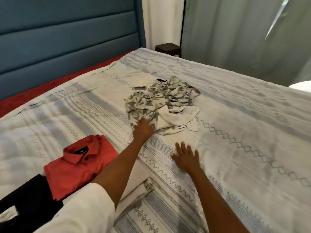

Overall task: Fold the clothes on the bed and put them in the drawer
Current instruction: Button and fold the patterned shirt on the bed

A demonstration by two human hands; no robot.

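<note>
Bed with pale patterned cover (235,132) | crumpled grey-and-cream patterned garment heap (162,102) mid-bed, away from near edge | left hand (143,129) nearer, grasping heap's near hem | right hand (186,157) released, flat on cover, just short of heap

Two hands (143,129) (186,157), one folded red shirt (79,163), one crumpled patterned garment (161,101)
</note>
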